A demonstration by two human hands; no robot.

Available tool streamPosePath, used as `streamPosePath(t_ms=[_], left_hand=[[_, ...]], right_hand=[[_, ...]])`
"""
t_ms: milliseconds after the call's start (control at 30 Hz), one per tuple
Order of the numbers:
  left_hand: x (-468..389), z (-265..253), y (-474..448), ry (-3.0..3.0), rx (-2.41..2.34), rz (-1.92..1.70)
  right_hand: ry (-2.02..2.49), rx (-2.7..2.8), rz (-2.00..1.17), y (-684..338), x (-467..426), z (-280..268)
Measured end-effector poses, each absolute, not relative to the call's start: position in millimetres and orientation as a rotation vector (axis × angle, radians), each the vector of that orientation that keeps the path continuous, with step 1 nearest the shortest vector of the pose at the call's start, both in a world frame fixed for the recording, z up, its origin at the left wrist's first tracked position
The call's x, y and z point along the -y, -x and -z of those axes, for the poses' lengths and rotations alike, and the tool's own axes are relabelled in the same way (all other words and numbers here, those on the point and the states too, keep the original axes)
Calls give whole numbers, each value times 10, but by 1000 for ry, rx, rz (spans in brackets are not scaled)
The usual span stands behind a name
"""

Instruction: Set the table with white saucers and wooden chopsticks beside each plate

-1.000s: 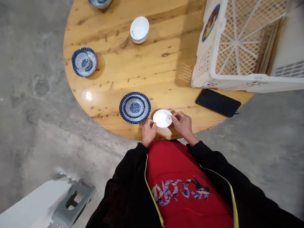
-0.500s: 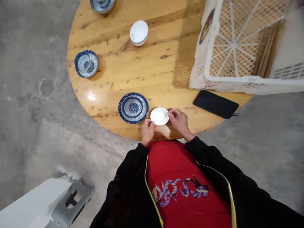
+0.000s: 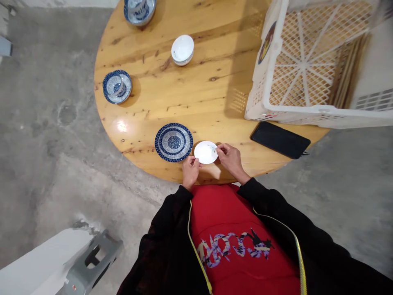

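The largest thing around the work is the round wooden table [image 3: 159, 107], and on its right part stands the white plastic crate [image 3: 319, 109]. Smaller than these, the blue-and-white patterned plate [image 3: 174, 142] lies flat near the table's close edge. Next come the two hands. The right hand [image 3: 231, 159] has its thumb and fingers pinched on the right rim of the white saucer [image 3: 205, 153]; the left hand [image 3: 190, 169] is pinched on the lower left rim, close to the patterned plate.

The saucer is in front of the body, over the near edge of the table, just to the right of the patterned plate. It seems held a little above the wood, but the gap I cannot tell surely. I judge it to be glazed ceramic: light, quite stiff, rather slippery on its smooth face, and easy to chip or break if it falls. The good place for holding is the rim, at two nearly opposite points, as the fingers have it.

Its inner face looks upward, toward the camera. Being about round, it has no real long axis; only the small faded motif [image 3: 213, 150], beside the right fingertips, marks one side.
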State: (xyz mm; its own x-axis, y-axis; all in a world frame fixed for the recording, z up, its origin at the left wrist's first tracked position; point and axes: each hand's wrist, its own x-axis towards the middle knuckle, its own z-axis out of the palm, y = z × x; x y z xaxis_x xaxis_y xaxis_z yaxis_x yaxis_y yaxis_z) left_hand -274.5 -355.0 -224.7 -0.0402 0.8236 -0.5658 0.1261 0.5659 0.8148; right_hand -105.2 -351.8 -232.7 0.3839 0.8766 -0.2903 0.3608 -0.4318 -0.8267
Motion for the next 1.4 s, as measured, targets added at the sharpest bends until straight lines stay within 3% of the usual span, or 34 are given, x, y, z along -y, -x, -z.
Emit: streamPosePath(t_ms=[867, 1133, 1400], left_hand=[[3598, 2232, 2749, -841, -1577, -705], [4025, 2133, 3122, -694, -1663, -770], [4128, 2037, 3531, -624, -1699, -866]], right_hand=[[1944, 1085, -1031, 1014, 3533, 2258], [1883, 912, -1038, 781, 3565, 2233], [1712, 947, -966, 1134, 3680, 1835]])
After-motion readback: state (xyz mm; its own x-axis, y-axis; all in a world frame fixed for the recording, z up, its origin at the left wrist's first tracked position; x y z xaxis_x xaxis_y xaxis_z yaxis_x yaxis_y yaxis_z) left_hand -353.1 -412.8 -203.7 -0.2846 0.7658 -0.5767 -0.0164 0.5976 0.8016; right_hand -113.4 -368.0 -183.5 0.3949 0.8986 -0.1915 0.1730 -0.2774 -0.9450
